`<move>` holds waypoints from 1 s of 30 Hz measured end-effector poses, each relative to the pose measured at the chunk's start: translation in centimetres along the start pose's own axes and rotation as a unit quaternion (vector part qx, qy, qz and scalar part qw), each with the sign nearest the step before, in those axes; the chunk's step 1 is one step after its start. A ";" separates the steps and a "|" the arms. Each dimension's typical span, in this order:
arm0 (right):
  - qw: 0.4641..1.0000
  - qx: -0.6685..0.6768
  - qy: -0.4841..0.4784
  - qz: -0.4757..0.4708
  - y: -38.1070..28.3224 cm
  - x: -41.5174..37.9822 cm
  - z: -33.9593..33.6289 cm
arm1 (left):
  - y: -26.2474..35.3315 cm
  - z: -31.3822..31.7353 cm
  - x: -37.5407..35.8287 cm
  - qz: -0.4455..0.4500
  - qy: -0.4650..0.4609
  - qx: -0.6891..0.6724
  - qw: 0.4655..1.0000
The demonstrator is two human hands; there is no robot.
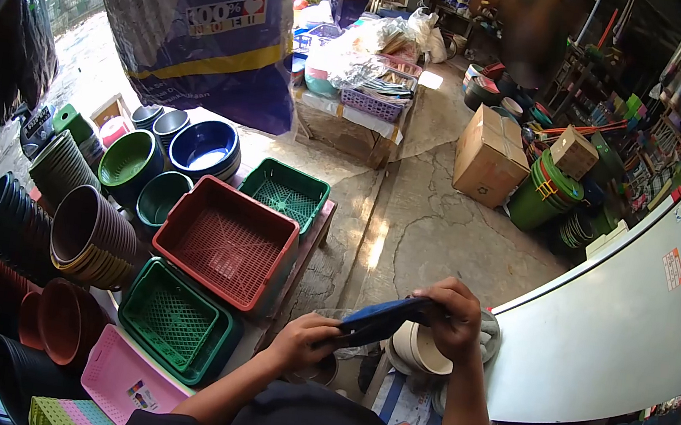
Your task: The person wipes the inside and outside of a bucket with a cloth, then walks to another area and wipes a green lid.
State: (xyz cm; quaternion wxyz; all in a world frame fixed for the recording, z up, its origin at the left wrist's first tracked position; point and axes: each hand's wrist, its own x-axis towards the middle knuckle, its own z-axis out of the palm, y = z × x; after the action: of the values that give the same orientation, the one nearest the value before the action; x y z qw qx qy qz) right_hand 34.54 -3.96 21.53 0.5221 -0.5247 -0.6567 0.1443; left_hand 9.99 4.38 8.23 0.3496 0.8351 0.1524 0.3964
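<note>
A flat dark blue and black item [383,318] is stretched between my two hands in front of my chest. Its kind is something I cannot tell. My left hand [305,342] is closed on its lower left end, the fingers folded over the edge. Around the upper right end wraps my right hand [454,313], thumb and fingers bent. Cream-coloured pots [429,353] stand just below my right hand, partly covered by it. A red plastic basket [226,241] and a green basket [174,320] lie to the left of my left hand.
Stacked pots [87,232] and basins crowd the left side. A white panel [612,318] slants along the right. Farther off are a cardboard box [491,159], a green bin [540,194] and a goods table [344,111]. A blue plastic bag [201,34] hangs at upper left.
</note>
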 end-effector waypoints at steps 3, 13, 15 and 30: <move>0.998 -0.055 -0.007 -0.010 0.1 -0.2 -0.9 | -0.6 -0.1 0.2 0.022 -0.024 0.062 0.998; 0.998 -0.046 -0.005 0.045 0.1 -0.8 -0.9 | -2.6 0.9 0.0 0.046 -0.059 0.091 0.993; 0.998 -0.054 -0.006 0.043 -0.1 -0.5 -1.2 | -2.5 1.7 -0.2 0.016 -0.056 0.056 0.997; 0.974 -0.214 0.079 0.008 1.4 -0.7 -2.8 | -2.6 2.0 -1.9 -0.239 -0.020 -0.213 0.947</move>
State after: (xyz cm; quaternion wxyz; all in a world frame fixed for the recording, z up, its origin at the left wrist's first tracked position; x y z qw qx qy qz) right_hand 37.54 -5.00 21.24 0.4471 -0.6389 -0.6249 -0.0376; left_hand 10.36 4.21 4.45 0.6066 0.6880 0.2529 0.3078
